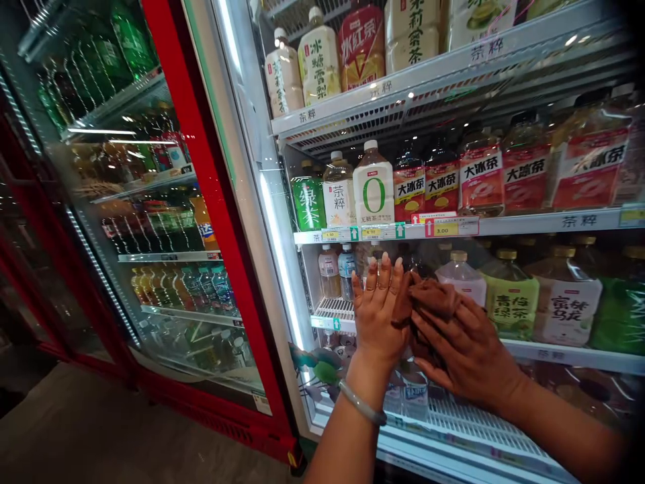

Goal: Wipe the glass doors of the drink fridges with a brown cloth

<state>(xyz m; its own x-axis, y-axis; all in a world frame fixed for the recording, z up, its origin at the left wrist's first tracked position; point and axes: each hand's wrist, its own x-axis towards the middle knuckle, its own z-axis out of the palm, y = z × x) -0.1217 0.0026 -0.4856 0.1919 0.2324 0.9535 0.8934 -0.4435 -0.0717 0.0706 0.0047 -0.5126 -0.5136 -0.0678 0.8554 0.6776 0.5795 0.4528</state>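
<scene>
My left hand lies flat with its fingers stretched upward, apparently against the glass door of a drinks fridge. A pale bangle circles that wrist. Beside it, my right hand grips a bunched brown cloth at the same glass. The cloth's upper folds stick out above the fingers and touch the side of my left hand. Part of the cloth is hidden under the right palm. Behind the hands, on the shelf inside, stand bottled teas, among them a yellow-green labelled bottle.
Shelves above hold more bottles, such as a white-labelled one and red-labelled iced teas. Left of this fridge, a red door frame borders another fridge with green bottles. A grey floor shows at lower left.
</scene>
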